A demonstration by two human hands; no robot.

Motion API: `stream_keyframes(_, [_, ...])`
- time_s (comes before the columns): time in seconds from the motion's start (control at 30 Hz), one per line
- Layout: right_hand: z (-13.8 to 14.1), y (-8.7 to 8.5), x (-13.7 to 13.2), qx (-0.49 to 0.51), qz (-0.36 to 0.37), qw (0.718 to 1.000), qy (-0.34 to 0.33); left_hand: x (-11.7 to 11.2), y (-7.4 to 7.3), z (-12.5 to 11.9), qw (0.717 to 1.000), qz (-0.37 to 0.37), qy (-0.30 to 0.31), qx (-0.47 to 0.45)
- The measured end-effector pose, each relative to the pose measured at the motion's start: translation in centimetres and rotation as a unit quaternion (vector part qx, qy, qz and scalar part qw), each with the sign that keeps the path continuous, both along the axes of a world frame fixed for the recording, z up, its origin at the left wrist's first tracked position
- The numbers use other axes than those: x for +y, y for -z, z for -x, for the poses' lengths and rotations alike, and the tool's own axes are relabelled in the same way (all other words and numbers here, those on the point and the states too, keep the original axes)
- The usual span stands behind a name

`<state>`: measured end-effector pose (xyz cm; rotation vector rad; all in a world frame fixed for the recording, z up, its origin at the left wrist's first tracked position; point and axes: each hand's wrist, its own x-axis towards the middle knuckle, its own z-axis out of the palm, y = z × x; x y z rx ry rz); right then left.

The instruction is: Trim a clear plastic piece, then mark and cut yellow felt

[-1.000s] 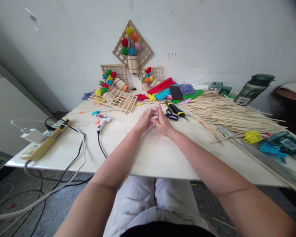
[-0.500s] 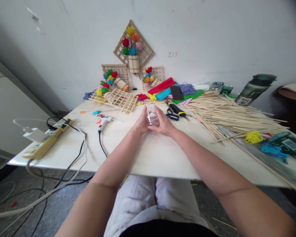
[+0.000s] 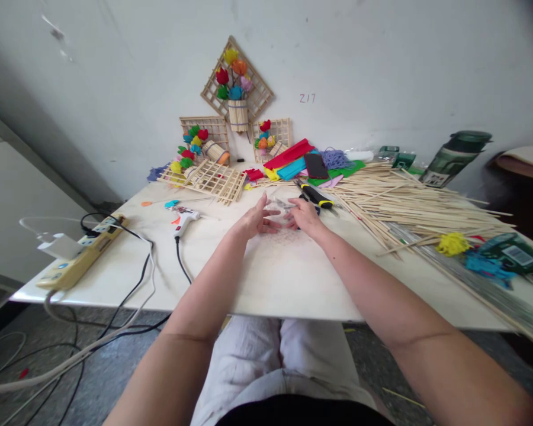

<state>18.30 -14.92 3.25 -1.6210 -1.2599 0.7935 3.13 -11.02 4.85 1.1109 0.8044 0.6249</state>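
Note:
Both my hands rest on the white table (image 3: 284,278) near its middle. Between them lies a small crumpled piece of clear plastic (image 3: 278,205). My left hand (image 3: 254,219) has its fingers stretched out and apart, the fingertips beside the plastic. My right hand (image 3: 305,215) is curled, its fingers pinched on the plastic's right edge. Blue-handled scissors (image 3: 313,209) lie just behind my right hand, partly hidden by it. A black and yellow handled tool (image 3: 317,195) sits right beyond them.
A white glue gun (image 3: 185,220) with a black cord lies to the left, and a yellow power strip (image 3: 75,261) sits at the left edge. A wide pile of wooden sticks (image 3: 404,204) covers the right. Lattice frames (image 3: 209,177) with paper flowers and coloured foam sheets (image 3: 293,160) stand at the back.
My hands held the clear plastic up between them; now they have dropped to the table. The left hand has opened, and the right has shifted right towards the scissors.

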Motion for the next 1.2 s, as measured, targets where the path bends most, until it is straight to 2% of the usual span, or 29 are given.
stream_keyframes(0.07, [-0.1, -0.2, -0.3, -0.106, -0.003, 0.994, 0.011, 0.3, 0.3, 0.1, 0.999, -0.011, -0.030, -0.011])
stream_keyframes(0.17, [-0.2, -0.5, -0.6, -0.273, -0.024, 0.961, 0.037, 0.6, 0.6, 0.1, 0.998, -0.007, -0.047, -0.042])
stream_keyframes(0.23, [-0.2, -0.7, -0.8, -0.337, -0.023, 0.940, 0.050, 0.8, 0.8, 0.1, 0.997, -0.007, -0.043, -0.057])
stream_keyframes(0.3, [-0.1, -0.9, -0.8, -0.360, -0.008, 0.932, 0.047, 0.8, 0.9, 0.1, 0.997, -0.026, -0.037, -0.069])
stream_keyframes(0.47, [-0.1, -0.9, -0.6, -0.370, 0.016, 0.928, 0.029, 0.6, 1.1, 0.1, 0.994, -0.094, -0.036, -0.049])
stream_keyframes(0.77, [0.2, -1.1, -1.0, -0.419, -0.002, 0.907, 0.042, 0.6, 1.0, -0.3, 0.988, -0.140, -0.064, -0.016])
stream_keyframes(0.97, [-1.1, -1.3, -0.4, -0.329, 0.021, 0.943, 0.057, 0.7, 1.7, -0.2, 0.971, -0.240, 0.019, -0.002])
stream_keyframes(1.1, [-1.8, -0.9, 0.1, -0.261, 0.016, 0.963, 0.060, 1.1, 2.4, -0.4, 0.943, -0.329, 0.024, 0.043])
stream_keyframes(1.2, [-2.2, -0.4, 0.5, -0.210, 0.005, 0.975, 0.071, 1.1, 2.8, -0.5, 0.934, -0.354, 0.030, 0.047])
